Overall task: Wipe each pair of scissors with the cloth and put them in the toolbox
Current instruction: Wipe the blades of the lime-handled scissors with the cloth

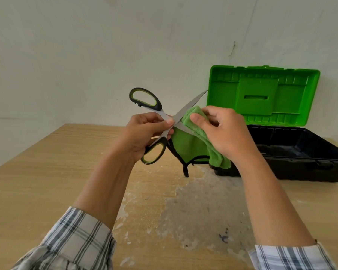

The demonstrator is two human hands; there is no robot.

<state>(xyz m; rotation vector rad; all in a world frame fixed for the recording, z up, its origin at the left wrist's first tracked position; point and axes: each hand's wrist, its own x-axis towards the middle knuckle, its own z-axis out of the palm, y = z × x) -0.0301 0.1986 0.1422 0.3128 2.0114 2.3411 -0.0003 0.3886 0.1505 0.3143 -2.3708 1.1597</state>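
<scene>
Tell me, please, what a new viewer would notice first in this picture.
First, the open scissors held up at the centre: the left hand pinches them near the pivot, while the right hand holds a green cloth on one blade. Behind, at right, the toolbox stands open on the table, its green lid raised.

Scissors blades smooth metal; cloth fluffy; toolbox plastic; table worn wood.

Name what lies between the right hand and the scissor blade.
The green cloth, which the right hand pinches over a blade of the scissors; head view.
</scene>
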